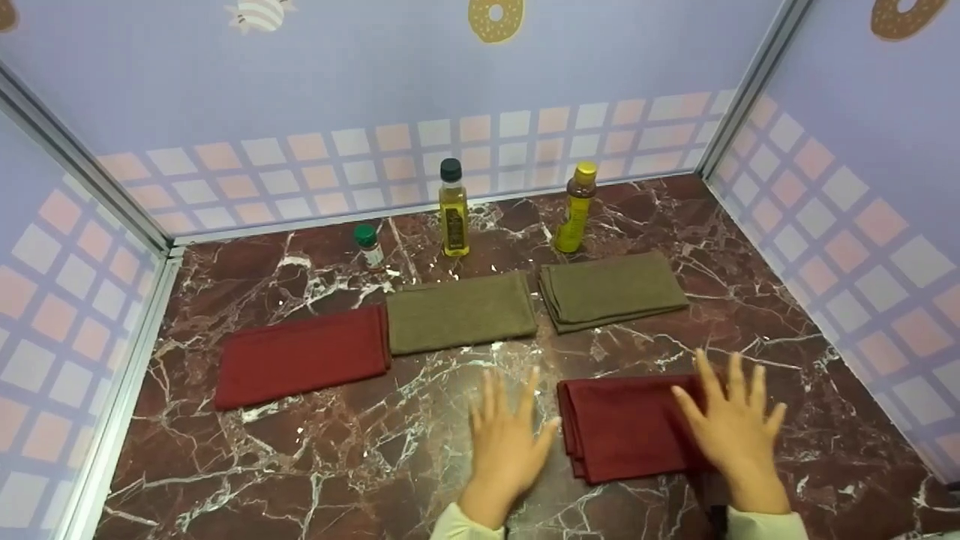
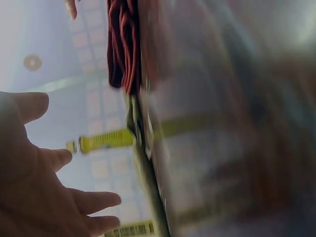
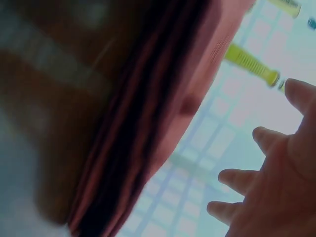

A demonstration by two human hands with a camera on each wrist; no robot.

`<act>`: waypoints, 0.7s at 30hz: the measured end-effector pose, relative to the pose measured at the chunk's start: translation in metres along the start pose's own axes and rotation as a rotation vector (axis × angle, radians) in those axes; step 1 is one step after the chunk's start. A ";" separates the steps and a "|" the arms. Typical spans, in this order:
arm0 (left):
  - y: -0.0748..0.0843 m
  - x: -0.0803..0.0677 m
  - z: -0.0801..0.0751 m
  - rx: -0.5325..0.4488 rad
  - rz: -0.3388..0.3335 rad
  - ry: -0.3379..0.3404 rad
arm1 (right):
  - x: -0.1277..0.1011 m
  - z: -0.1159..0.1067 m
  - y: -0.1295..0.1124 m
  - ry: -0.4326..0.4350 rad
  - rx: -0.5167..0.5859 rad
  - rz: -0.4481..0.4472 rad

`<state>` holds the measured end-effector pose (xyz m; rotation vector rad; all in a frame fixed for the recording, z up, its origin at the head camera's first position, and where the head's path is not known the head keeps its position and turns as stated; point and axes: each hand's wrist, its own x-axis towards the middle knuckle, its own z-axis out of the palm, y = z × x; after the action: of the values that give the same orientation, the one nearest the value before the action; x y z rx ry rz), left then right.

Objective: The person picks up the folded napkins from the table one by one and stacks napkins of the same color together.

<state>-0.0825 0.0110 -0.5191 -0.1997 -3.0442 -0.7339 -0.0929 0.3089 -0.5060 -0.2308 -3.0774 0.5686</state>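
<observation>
A folded dark red cloth (image 1: 626, 427) lies on the marble table (image 1: 315, 450) near its front edge. My right hand (image 1: 731, 424) is spread flat over the cloth's right part, fingers straight. My left hand (image 1: 510, 435) hovers or rests on the marble just left of the cloth, fingers straight, holding nothing. In the left wrist view my left hand (image 2: 44, 187) is spread, with the red cloth's (image 2: 123, 47) folded edge beyond it. The right wrist view is blurred: the red cloth (image 3: 128, 138) fills it, my right hand's fingers (image 3: 266, 187) spread beside it.
Further back lie a second red cloth (image 1: 300, 356) at left and two olive green cloths (image 1: 459, 311) (image 1: 611, 291). Behind them stand a small green-capped jar (image 1: 369, 246), an oil bottle (image 1: 453, 210) and a yellow bottle (image 1: 576, 208). Tiled walls close three sides.
</observation>
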 end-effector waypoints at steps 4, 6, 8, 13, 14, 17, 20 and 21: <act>0.017 0.007 0.011 -0.026 0.048 -0.067 | -0.003 -0.004 0.020 -0.042 0.021 0.083; 0.025 0.011 0.015 -0.019 0.073 -0.094 | -0.005 -0.006 0.029 -0.070 0.031 0.119; 0.032 0.014 0.019 -0.009 0.093 -0.113 | -0.007 -0.008 0.037 -0.098 0.038 0.149; 0.046 0.021 0.027 0.043 0.108 -0.140 | -0.008 -0.014 0.051 -0.180 0.045 0.206; 0.048 0.023 0.028 0.058 0.107 -0.141 | -0.009 -0.015 0.052 -0.199 0.044 0.218; 0.052 0.025 0.031 0.115 0.107 -0.135 | -0.011 -0.018 0.057 -0.251 0.035 0.238; 0.055 0.027 0.034 0.185 0.113 -0.101 | -0.013 -0.020 0.060 -0.269 0.020 0.240; 0.055 0.028 0.035 0.218 0.115 -0.085 | -0.014 -0.021 0.061 -0.265 0.013 0.237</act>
<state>-0.1024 0.0791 -0.5242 -0.4090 -3.1285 -0.3934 -0.0698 0.3707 -0.5081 -0.5707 -3.3232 0.6766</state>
